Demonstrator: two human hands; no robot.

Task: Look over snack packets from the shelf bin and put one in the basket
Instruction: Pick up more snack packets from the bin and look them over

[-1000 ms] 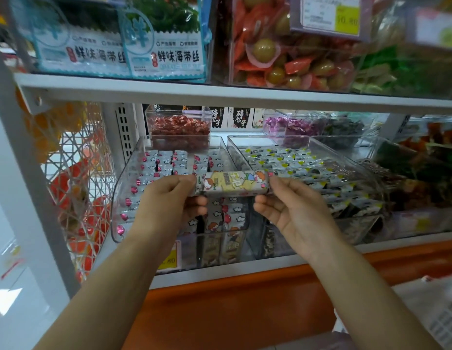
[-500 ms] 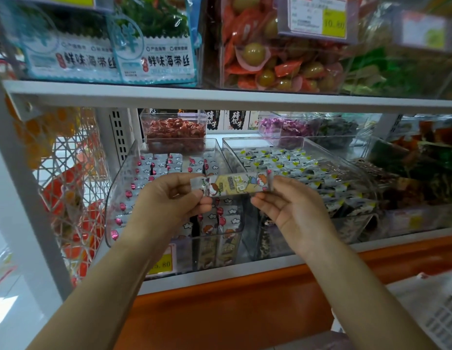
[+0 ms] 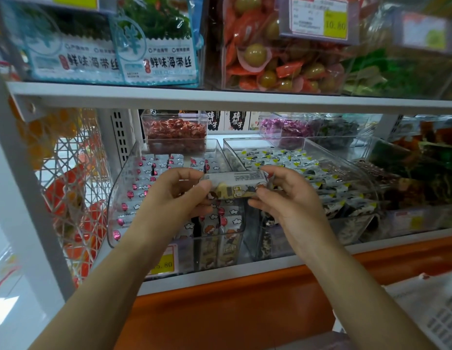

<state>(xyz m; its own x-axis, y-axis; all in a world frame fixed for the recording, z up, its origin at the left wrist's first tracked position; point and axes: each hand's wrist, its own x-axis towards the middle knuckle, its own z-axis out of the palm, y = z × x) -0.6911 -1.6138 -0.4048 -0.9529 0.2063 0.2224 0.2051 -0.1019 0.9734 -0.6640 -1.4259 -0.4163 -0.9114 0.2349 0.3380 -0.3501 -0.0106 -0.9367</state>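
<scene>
1. Shop shelving fills my feed: a white metal shelf [image 3: 219, 97] runs across the upper third, w/ an orange band [image 3: 245, 311] under the front lip of the lower tier.
2. Upper tier: blue-and-white seaweed bags [image 3: 156, 46] at left. Beside them is a clear box of orange and green wrapped snacks [image 3: 270, 64], w/ a price label [image 3: 318, 18] whose yellow patch reads 10.80.
3. Lower tier, front left: a clear plastic bin [image 3: 116, 198] holds rows of long white packets w/ pink balloon print. A yellow price tag [image 3: 164, 263] sits at its front; my left forearm covers part of it.
4. Just beside it on the right is a second clear bin [image 3: 346, 152] w/ white, yellow and black packets.
5. Behind the left bin is a small clear tub of red-wrapped sweets [image 3: 174, 135].
6. Task item: a long, narrow snack packet [image 3: 235, 184], pale wrapper w/ a yellow patch, cartoon print and a block of small text on its upper face. It's held approx. level in the air over the front of the left bin, spanning btwn both hands.
7. Left hand [image 3: 174, 195]: thumb and curled fingers pinch the packet's left end.
8. Right hand [image 3: 288, 198]: thumb and fingertips are clamped on the right end.
9. White slotted plastic basket [image 3: 434, 311] sits at the bottom-right corner, only partly in frame, lower than the packet and well apart from it.
10. White wire mesh panel [image 3: 73, 185] closes the shelving's left side; the orange items behind it are too blurred to ID.
</scene>
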